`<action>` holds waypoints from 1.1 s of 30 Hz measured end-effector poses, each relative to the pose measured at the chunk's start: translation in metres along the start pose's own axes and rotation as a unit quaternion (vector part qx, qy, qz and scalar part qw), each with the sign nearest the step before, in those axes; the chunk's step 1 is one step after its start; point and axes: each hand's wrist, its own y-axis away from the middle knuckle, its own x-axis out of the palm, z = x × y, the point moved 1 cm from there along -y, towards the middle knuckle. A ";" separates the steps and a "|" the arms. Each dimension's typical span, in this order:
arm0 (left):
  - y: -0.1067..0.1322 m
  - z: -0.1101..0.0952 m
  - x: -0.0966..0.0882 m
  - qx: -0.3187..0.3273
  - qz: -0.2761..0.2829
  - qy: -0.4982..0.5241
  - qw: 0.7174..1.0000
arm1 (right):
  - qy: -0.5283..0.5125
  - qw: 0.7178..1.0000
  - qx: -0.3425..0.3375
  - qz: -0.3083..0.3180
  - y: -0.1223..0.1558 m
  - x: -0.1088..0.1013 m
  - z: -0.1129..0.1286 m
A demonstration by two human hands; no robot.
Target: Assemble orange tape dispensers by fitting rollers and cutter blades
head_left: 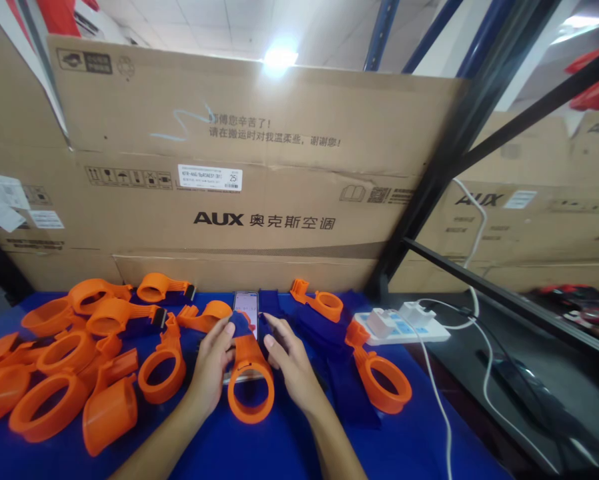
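Note:
An orange plastic ring part [250, 380] with a short handle lies on the blue table cover [259, 447] between my hands. My left hand [213, 363] rests against its left side, thumb on a dark blue strap [239, 325] at the handle's top. My right hand [289, 360] lies on its right side, fingers stretched toward the same strap. Both hands touch the part with fingers loosely extended. A phone [246, 305] lies flat just beyond the fingertips.
Several orange ring parts [74, 360] are heaped at the left; two more [379, 380] lie on dark blue straps [339, 373] at the right. A white power strip [402, 325] with chargers and a cable sits right. Large cardboard boxes [239, 200] wall the back.

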 end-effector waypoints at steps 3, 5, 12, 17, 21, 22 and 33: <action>0.001 -0.002 0.001 0.040 -0.006 -0.029 0.999 | 0.032 0.998 -0.025 0.041 -0.001 -0.002 0.004; 0.002 -0.003 0.001 0.058 -0.008 -0.041 0.997 | 0.049 0.997 -0.049 0.046 -0.001 -0.003 0.007; 0.003 -0.005 -0.001 0.079 -0.004 -0.062 0.995 | 0.085 0.994 -0.060 0.045 0.001 0.002 0.011; 0.003 -0.004 -0.001 0.086 0.004 -0.057 0.995 | 0.043 0.997 -0.048 0.032 0.001 0.004 0.013; 0.003 -0.005 -0.001 0.090 0.012 -0.053 0.994 | 0.006 0.999 0.006 0.035 0.005 0.006 0.013; 0.004 -0.005 -0.001 0.092 0.014 -0.049 0.994 | 0.001 0.999 0.017 0.034 0.006 0.007 0.013; 0.008 -0.007 -0.004 0.151 0.029 -0.016 0.988 | 0.209 0.965 -0.161 0.000 0.009 0.006 0.026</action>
